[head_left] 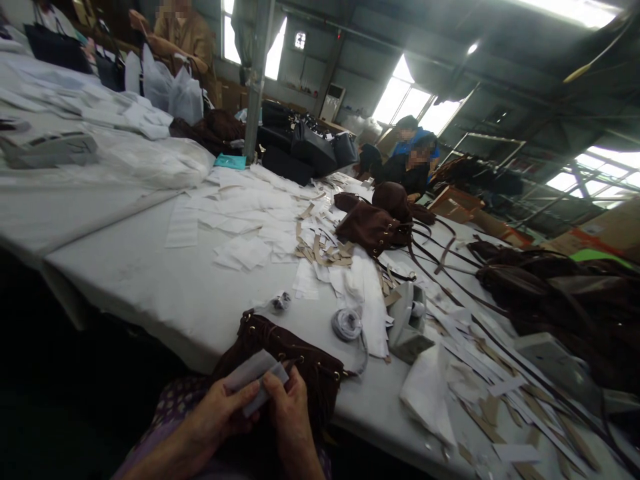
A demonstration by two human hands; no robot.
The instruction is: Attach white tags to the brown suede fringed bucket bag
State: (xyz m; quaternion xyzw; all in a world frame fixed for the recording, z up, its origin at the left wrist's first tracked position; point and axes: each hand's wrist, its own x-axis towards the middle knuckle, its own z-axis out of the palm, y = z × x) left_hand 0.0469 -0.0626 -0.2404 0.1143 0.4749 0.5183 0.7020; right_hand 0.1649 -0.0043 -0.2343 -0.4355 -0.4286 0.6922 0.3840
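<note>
Both my hands hold a folded sheet of thin whitish wrapping paper (pixel 251 369) in front of a dark brown handbag (pixel 283 337). My left hand (pixel 220 417) grips the paper with thumb on top and fingers beneath. The thumb of my right hand (pixel 290 400) presses on the paper's right end, its fingers curled close to the bag. The handbag leans at the table's front edge, with metal eyelets along its top. A wrapped strap coil (pixel 347 324) lies right of it, seemingly joined to the bag. Behind the bag sits a small wrapped piece (pixel 281 302).
A grey tape dispenser (pixel 411 320) stands to the right, near loose paper strips. Another brown bag (pixel 373 225) with long straps lies farther back. White sheets (pixel 245 220) cover mid-table; black bags (pixel 310 143) are piled behind. Other people (pixel 413 157) work across the table.
</note>
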